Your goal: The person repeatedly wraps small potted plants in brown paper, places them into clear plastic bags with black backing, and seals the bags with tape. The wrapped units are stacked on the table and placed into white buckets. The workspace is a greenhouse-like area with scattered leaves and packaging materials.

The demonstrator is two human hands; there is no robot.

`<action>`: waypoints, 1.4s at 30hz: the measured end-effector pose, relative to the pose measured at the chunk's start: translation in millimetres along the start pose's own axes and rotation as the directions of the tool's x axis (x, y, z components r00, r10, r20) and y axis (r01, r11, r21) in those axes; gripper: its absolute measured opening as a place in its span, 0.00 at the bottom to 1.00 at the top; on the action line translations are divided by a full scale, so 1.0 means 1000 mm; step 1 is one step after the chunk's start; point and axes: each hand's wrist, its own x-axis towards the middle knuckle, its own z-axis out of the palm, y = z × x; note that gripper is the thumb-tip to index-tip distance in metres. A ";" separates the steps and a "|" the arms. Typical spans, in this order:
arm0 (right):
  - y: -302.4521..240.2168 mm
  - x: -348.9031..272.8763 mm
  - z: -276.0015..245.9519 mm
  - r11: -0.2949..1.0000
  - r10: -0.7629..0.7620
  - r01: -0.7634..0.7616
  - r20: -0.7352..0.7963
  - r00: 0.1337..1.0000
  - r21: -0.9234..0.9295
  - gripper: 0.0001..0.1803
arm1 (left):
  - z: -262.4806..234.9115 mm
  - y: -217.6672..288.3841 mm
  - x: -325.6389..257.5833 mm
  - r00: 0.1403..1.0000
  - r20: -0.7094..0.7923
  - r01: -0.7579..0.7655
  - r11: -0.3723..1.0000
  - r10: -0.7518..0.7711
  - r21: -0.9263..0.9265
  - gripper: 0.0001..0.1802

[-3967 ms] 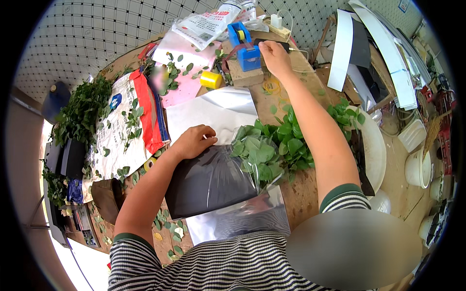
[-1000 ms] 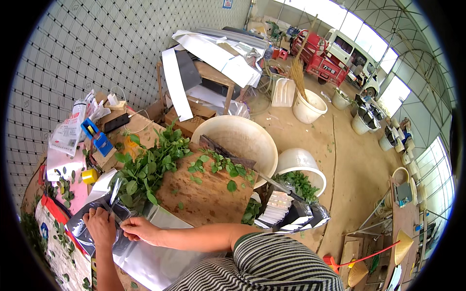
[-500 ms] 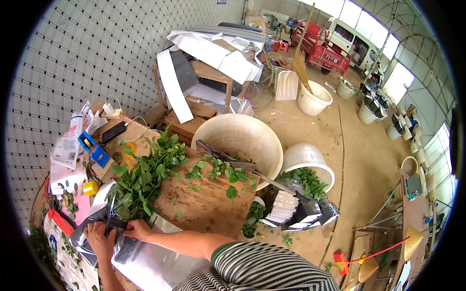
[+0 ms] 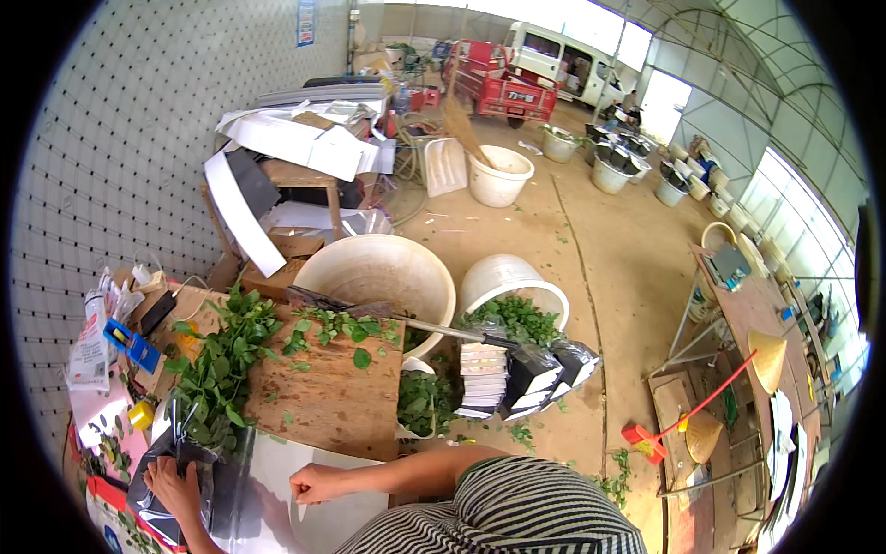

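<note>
At the lower left, my left hand (image 4: 173,485) is closed over black plastic film (image 4: 196,452), its thumb apart from the curled fingers. The film lies around the stem end of a leafy green bunch (image 4: 221,365), whose leaves spread up onto the wooden board (image 4: 318,402). My right hand (image 4: 316,483) is curled closed above a shiny white sheet (image 4: 268,452), apart from the film. Whatever is inside its fingers, if anything, is hidden.
Left of the bunch lie a yellow tape roll (image 4: 141,415), a blue tool (image 4: 131,346) and a phone (image 4: 158,313). Beyond the board stand a large pale tub (image 4: 369,268), a tipped white bucket (image 4: 503,277) of leaves, and wrapped bundles (image 4: 535,374). A red broom (image 4: 646,443) leans right.
My right hand has left the film and moved right over the white sheet, closed. My left hand stays at the film. The view has turned to the right.
</note>
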 end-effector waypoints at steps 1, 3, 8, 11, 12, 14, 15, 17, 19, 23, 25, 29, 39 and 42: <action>0.016 -0.027 -0.002 0.999 0.014 -0.014 0.000 1.000 0.050 0.06 | 0.003 -0.003 -0.002 1.000 0.009 0.007 1.000 -0.007 0.011 0.14; 0.046 -0.084 -0.015 0.994 -0.105 0.106 -0.043 0.994 0.030 0.06 | 0.007 -0.005 -0.004 1.000 0.015 0.000 1.000 0.000 0.028 0.13; 0.057 -0.210 -0.013 0.995 0.052 -0.086 -0.458 0.888 -0.054 0.06 | 0.002 -0.017 -0.003 0.977 0.210 -0.006 0.988 -0.028 0.155 0.20; 0.071 -0.255 0.001 0.962 0.107 -0.221 -0.524 0.845 -0.159 0.09 | -0.025 0.006 0.002 0.982 0.181 -0.095 0.956 0.045 0.277 0.25; 0.076 -0.264 0.008 0.944 0.099 -0.243 -0.511 0.854 -0.223 0.10 | -0.024 0.005 0.002 0.984 0.168 -0.101 0.952 0.053 0.288 0.25; 0.091 -0.272 0.021 0.909 0.112 -0.269 -0.436 0.893 -0.318 0.11 | -0.013 -0.010 0.000 0.990 0.132 -0.098 0.946 0.059 0.310 0.25; 0.107 -0.270 0.025 0.899 0.136 -0.277 -0.385 0.913 -0.340 0.12 | -0.007 -0.013 0.003 0.991 0.105 -0.110 0.971 0.089 0.215 0.25; 0.115 -0.276 0.028 0.891 0.154 -0.273 -0.323 0.934 -0.364 0.13 | -0.003 -0.022 0.002 0.987 -0.076 -0.129 0.978 0.142 0.163 0.25; 0.110 -0.293 0.031 0.893 0.152 -0.270 -0.323 0.934 -0.360 0.14 | -0.026 -0.011 0.009 0.984 0.032 -0.168 0.974 0.175 -0.154 0.26; 0.123 -0.343 0.038 0.862 0.248 -0.404 -0.440 0.863 -0.308 0.17 | -0.029 0.047 -0.037 0.966 -0.174 -0.196 0.980 0.189 -0.024 0.22; 0.125 -0.357 0.043 0.814 0.282 -0.466 -0.465 0.839 -0.348 0.18 | 0.031 0.049 -0.084 0.979 -0.112 -0.190 0.964 0.171 -0.188 0.25; 0.140 -0.398 0.071 0.804 0.322 -0.520 -0.524 0.789 -0.289 0.19 | 0.009 0.148 -0.139 0.936 0.274 -0.160 0.961 0.220 -0.225 0.30; 0.184 -0.445 0.096 0.816 0.389 -0.555 -0.556 0.734 -0.161 0.19 | 0.017 0.176 -0.186 0.914 0.391 -0.134 0.990 0.109 0.038 0.31; 0.185 -0.454 0.095 0.794 0.410 -0.589 -0.584 0.700 -0.149 0.19 | 0.015 0.171 -0.186 0.923 0.367 -0.140 0.989 0.113 0.047 0.30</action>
